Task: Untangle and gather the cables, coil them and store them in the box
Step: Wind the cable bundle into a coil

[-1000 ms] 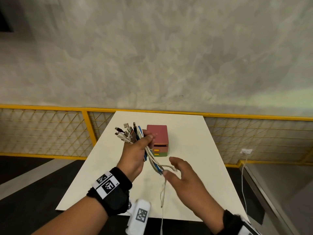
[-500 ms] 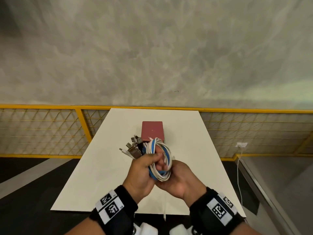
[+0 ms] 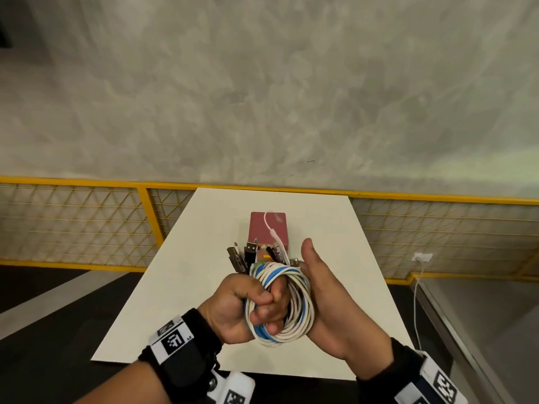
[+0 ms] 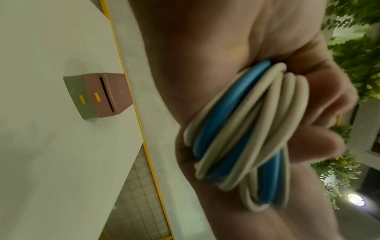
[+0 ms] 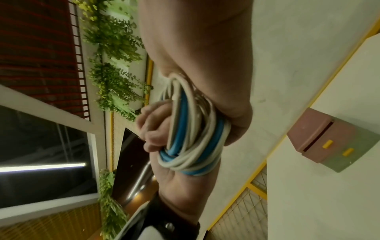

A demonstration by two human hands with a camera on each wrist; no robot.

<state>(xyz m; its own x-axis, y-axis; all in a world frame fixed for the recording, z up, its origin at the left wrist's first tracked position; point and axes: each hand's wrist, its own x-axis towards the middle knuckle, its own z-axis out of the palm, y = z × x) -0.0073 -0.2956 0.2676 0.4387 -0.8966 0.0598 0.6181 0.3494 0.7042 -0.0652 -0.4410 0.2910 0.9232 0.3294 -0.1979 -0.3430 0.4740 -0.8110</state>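
- cables (image 3: 281, 304) sit wound into one white-and-blue coil, held in the air over the near part of the white table (image 3: 180, 287), not resting on it.
- my left hand (image 3: 248, 307) has its fingers curled tight through the middle of the coil, thumb folded over them; the loops wrap round those fingers.
- my right hand (image 3: 329, 304) lies against the coil's right side, palm pressed to the loops and thumb sticking up; i cannot tell whether its fingers curl under the bundle.
- plug ends (image 3: 248, 256) fan out of the top of the coil, pointing away from me toward the box; one loose pale end (image 3: 272, 228) arcs up in front of the box top.
- box (image 3: 269, 230) stands on the table straight ahead of the coil, farther from me, well clear of both hands. the wrist views show its pink top part with a dark slot-like gap (image 4: 107, 94) on the face toward me, above a green lower part.
- relation that matters, as i judge it: the coil's ring stands roughly upright, while the box lies dead ahead, about equally near to either hand.
- coiling looks nearly done; storing is not yet begun.
- risk i'd watch: the plugs and the loose end could snag on the box edge.
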